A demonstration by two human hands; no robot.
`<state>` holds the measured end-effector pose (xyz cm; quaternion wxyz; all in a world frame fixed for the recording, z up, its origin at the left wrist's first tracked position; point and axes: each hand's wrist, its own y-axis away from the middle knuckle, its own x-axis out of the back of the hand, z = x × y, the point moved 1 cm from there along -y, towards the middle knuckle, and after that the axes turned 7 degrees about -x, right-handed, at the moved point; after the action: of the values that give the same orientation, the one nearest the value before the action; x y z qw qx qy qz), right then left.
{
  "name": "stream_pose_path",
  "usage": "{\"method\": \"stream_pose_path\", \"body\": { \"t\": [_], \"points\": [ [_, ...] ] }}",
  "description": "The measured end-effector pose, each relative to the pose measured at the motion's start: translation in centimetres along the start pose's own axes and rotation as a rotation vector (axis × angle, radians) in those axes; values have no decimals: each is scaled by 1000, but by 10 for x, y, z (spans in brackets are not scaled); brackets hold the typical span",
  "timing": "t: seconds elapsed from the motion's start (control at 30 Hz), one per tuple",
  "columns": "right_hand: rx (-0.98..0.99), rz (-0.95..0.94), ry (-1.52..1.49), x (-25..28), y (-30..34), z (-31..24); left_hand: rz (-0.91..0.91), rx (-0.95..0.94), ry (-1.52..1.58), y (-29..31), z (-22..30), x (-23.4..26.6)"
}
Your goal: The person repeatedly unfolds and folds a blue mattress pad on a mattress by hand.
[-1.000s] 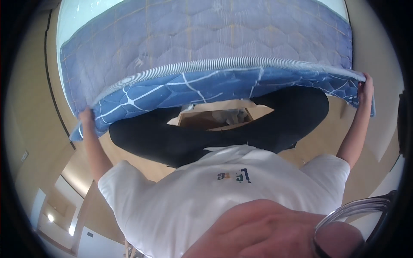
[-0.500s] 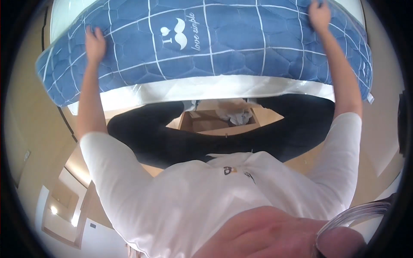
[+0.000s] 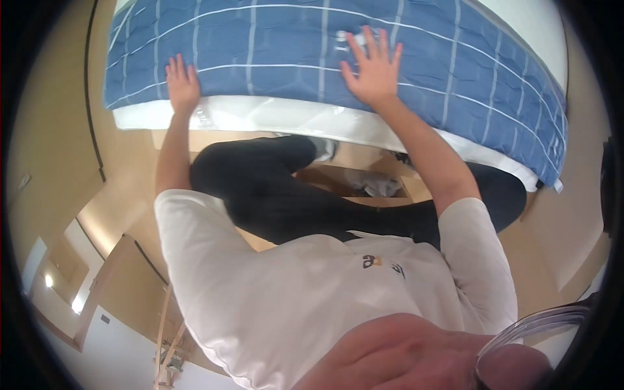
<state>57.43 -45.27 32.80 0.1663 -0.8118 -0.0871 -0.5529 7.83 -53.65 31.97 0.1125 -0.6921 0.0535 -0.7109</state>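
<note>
A blue quilted mattress pad (image 3: 286,49) with a white grid pattern covers the top of a white mattress (image 3: 273,116), whose near edge shows below it. My left hand (image 3: 183,84) lies on the pad near its front edge, left of the middle, fingers stretched out. Right of centre, my right hand (image 3: 374,71) rests flat with fingers spread, partly over a white printed figure. Neither hand holds anything.
Beneath the mattress edge, between my black-trousered legs (image 3: 260,188), is an open wooden drawer (image 3: 325,179) with crumpled pale cloth (image 3: 374,185) inside. A wooden stand (image 3: 170,354) is at the lower left. Tan walls flank the bed.
My right hand has come from the far right inward to the middle of the pad. My left hand has moved right and nearer the front edge. My body has turned and my legs have shifted.
</note>
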Motion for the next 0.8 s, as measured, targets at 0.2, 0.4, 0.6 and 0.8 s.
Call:
{"method": "stream_pose_path", "body": {
  "t": [0.2, 0.4, 0.6, 0.8],
  "points": [
    [-21, -14, 141, -11, -1, 11, 142, -26, 83, 5, 7, -21],
    [-10, 6, 171, -17, -7, -6, 476, 592, -38, 20, -159, -11],
    [-12, 25, 223, -23, -4, -4, 611, 1328, 856, -13, -222, 5],
    [14, 28, 188, -24, -1, -27, 522, 1014, 1527, -23, -250, 98]
  ]
}}
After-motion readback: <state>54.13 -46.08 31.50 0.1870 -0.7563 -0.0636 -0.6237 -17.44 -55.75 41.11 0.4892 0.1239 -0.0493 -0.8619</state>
